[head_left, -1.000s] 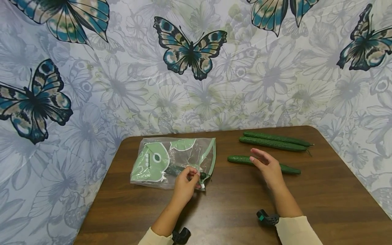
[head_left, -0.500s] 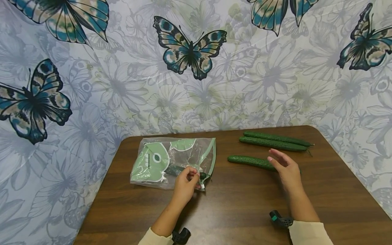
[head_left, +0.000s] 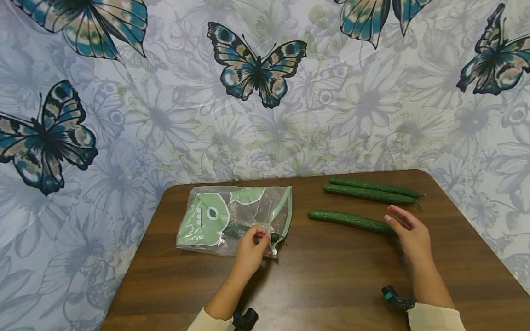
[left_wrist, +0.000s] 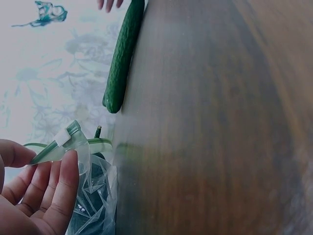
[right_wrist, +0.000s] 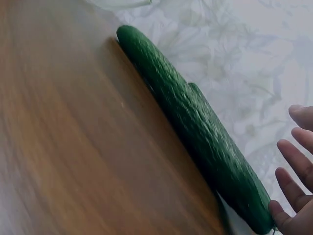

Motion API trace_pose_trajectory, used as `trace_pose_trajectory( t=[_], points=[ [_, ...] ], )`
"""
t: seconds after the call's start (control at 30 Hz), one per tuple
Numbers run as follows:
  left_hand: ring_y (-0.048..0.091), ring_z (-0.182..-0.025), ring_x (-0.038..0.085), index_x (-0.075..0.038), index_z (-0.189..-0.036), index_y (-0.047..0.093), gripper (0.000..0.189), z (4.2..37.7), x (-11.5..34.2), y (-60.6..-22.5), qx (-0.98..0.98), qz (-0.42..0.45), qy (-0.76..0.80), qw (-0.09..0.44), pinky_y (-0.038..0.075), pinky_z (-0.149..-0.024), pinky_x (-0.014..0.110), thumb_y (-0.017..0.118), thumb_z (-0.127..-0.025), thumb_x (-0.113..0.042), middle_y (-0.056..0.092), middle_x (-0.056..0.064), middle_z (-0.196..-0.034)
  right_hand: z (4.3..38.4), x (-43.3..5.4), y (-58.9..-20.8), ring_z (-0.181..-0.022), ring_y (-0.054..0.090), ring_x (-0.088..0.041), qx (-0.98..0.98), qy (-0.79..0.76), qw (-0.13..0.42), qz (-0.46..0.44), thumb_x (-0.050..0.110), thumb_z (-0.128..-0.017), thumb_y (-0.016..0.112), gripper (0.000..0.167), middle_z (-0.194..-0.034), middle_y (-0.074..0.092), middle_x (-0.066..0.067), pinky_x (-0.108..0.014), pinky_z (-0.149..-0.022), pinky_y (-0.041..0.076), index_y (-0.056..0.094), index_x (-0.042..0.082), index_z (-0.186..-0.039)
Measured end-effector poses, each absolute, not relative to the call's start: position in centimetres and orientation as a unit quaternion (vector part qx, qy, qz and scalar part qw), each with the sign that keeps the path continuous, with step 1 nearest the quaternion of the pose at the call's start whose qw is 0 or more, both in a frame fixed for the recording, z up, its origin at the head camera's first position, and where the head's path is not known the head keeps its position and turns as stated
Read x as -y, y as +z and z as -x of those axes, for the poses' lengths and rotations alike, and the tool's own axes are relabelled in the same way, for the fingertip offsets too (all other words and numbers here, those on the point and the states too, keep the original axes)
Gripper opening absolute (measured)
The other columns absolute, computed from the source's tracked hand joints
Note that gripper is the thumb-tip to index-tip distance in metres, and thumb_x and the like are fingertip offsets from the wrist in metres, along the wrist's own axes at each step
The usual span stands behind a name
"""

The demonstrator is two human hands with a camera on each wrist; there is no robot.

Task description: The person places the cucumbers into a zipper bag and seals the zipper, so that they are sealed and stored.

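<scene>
On the left of the table, a clear zip bag (head_left: 207, 216) with green print lies flat. One cucumber (head_left: 275, 237) is inside it, its stem end at the bag's mouth. My left hand (head_left: 250, 248) pinches the mouth's near corner, by the white slider (left_wrist: 62, 137), between thumb and fingers. A loose cucumber (head_left: 348, 218) lies to the right of the bag. Over its right end is my right hand (head_left: 414, 239), fingers spread and holding nothing. In the right wrist view the fingertips (right_wrist: 278, 211) are right at that cucumber's end.
Behind the loose cucumber, two more cucumbers, a rear one (head_left: 372, 185) and a front one (head_left: 368, 195), lie side by side. They sit near the back of the brown wooden table (head_left: 314, 285). A butterfly-patterned cloth (head_left: 265, 138) hangs behind the table's back edge.
My right hand has moved right along the loose cucumber, from over its middle to its right end, uncovering more of it. The left hand and bag have stayed put.
</scene>
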State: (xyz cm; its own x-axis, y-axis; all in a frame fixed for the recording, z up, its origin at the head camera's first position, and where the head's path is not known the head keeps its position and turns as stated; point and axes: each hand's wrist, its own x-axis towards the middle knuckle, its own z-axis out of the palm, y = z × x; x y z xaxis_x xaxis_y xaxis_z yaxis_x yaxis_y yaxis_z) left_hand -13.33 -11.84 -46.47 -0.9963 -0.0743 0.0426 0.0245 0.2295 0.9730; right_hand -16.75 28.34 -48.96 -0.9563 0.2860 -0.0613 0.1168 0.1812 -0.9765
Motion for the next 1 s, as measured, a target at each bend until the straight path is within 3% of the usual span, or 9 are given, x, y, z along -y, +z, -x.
trace_pose_trajectory(
  t=[0.23, 0.33, 0.4, 0.47, 0.57, 0.63, 0.8, 1.0],
  points=[
    [0.066, -0.081, 0.041, 0.009, -0.097, 0.061, 0.006, 13.4, 11.8, -46.4, 0.783, -0.016, -0.621, 0.04, 0.067, -0.064, 0.048, 0.061, -0.094, 0.004, 0.062, 0.021, -0.091, 16.4, -29.7, -49.8, -0.105, 0.052, 0.02, 0.793, 0.593, 0.067, 0.118, 0.039, -0.094, 0.071, 0.056, -0.122, 0.063, 0.031, 0.004, -0.079, 0.045, 0.057, 0.017, -0.143],
    [0.066, -0.081, 0.044, 0.009, -0.096, 0.061, 0.005, 13.4, 11.8, -46.4, 0.783, -0.012, -0.62, 0.043, 0.067, -0.064, 0.05, 0.061, -0.094, 0.004, 0.062, 0.022, -0.091, 16.4, -30.0, -50.3, -0.11, 0.052, 0.015, 0.821, 0.557, 0.051, 0.113, 0.043, -0.096, 0.068, 0.061, -0.125, 0.061, 0.029, 0.003, -0.082, 0.044, 0.053, 0.013, -0.146],
    [0.065, -0.082, 0.046, 0.009, -0.096, 0.061, 0.006, 13.3, 11.7, -46.3, 0.783, -0.012, -0.621, 0.043, 0.066, -0.064, 0.051, 0.061, -0.094, 0.004, 0.062, 0.022, -0.091, 16.4, -30.1, -50.6, -0.126, 0.052, 0.0, 0.835, 0.538, 0.035, 0.114, 0.048, -0.095, 0.066, 0.066, -0.134, 0.061, 0.02, -0.009, -0.101, 0.048, 0.05, 0.012, -0.148],
    [0.065, -0.082, 0.047, 0.009, -0.097, 0.061, 0.006, 13.3, 11.7, -46.4, 0.783, -0.011, -0.621, 0.044, 0.066, -0.063, 0.052, 0.061, -0.094, 0.004, 0.062, 0.022, -0.091, 16.4, -30.1, -50.8, -0.142, 0.043, -0.023, 0.846, 0.521, 0.02, 0.114, 0.052, -0.095, 0.065, 0.07, -0.148, 0.056, 0.005, -0.033, -0.118, 0.044, 0.048, 0.013, -0.15],
    [0.065, -0.082, 0.048, 0.01, -0.097, 0.061, 0.007, 13.3, 11.8, -46.5, 0.782, -0.012, -0.621, 0.041, 0.066, -0.063, 0.05, 0.061, -0.094, 0.003, 0.062, 0.022, -0.091, 16.5, -30.0, -51.2, -0.149, 0.025, -0.048, 0.852, 0.512, 0.005, 0.106, 0.055, -0.094, 0.064, 0.073, -0.16, 0.039, -0.017, -0.071, -0.119, 0.029, 0.046, 0.012, -0.151],
    [0.065, -0.082, 0.048, 0.01, -0.098, 0.061, 0.007, 13.3, 11.8, -46.5, 0.782, -0.012, -0.622, 0.039, 0.066, -0.063, 0.05, 0.061, -0.095, 0.003, 0.062, 0.022, -0.091, 16.6, -29.9, -51.5, -0.149, 0.021, -0.053, 0.857, 0.506, -0.003, 0.101, 0.055, -0.094, 0.064, 0.074, -0.162, 0.033, -0.023, -0.076, -0.117, 0.026, 0.045, 0.012, -0.152],
    [0.065, -0.081, 0.046, 0.01, -0.098, 0.061, 0.008, 13.3, 11.8, -46.6, 0.781, -0.014, -0.623, 0.039, 0.066, -0.063, 0.051, 0.061, -0.095, 0.003, 0.062, 0.022, -0.09, 16.6, -29.9, -51.9, -0.148, 0.021, -0.055, 0.87, 0.485, -0.018, 0.086, 0.056, -0.094, 0.064, 0.075, -0.162, 0.031, -0.023, -0.078, -0.115, 0.024, 0.045, 0.012, -0.152],
    [0.065, -0.077, 0.036, 0.009, -0.097, 0.061, 0.007, 13.4, 11.8, -46.6, 0.784, -0.016, -0.619, 0.041, 0.067, -0.063, 0.049, 0.062, -0.095, 0.002, 0.061, 0.021, -0.09, 16.6, -30.1, -52.6, -0.144, 0.026, -0.058, 0.9, 0.432, -0.013, 0.059, 0.058, -0.095, 0.061, 0.071, -0.16, 0.033, -0.027, -0.081, -0.11, 0.026, 0.048, 0.015, -0.15]
  ],
)
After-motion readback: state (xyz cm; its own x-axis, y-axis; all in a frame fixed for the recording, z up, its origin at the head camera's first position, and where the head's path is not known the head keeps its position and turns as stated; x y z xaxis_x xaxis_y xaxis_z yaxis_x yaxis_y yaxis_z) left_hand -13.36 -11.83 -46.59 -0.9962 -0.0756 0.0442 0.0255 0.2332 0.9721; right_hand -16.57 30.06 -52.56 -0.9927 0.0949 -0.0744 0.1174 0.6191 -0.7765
